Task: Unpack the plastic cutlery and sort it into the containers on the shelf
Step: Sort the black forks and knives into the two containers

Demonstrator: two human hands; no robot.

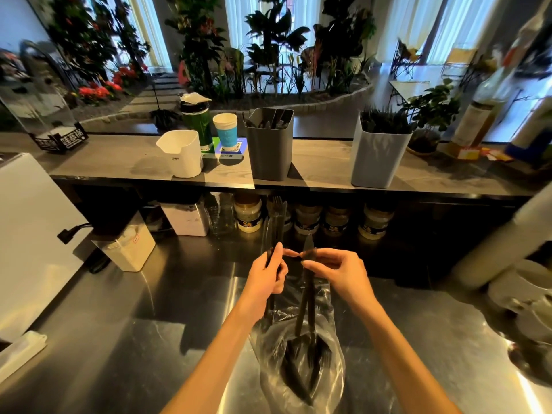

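Standing on the shelf (125, 162): white jug (182, 153), paper cup (226, 127), green bottle (198, 121), dark grey bin (270, 144) with dark cutlery inside, pale blue bin (379, 156) with fork tines sticking up. Sitting under the shelf: row of jars (248, 213), white boxes (127, 249). Lying on the steel counter (134, 339) between the forearms: clear plastic bag (301, 369) with black forks and knives inside. Nothing standing between hands and bins.

Left hand (267, 276) gripping, fingers curled, a wrapped black fork (276, 222); long axis near upright, tines pointing up and away toward the shelf. Right hand (337, 270) pinching with thumb and fingertips a black knife (306, 282); long axis near upright, slightly tilted, tip pointing up, handle end reaching down into the bag. Both hands hovering above the bag, close together, fingertips almost meeting.
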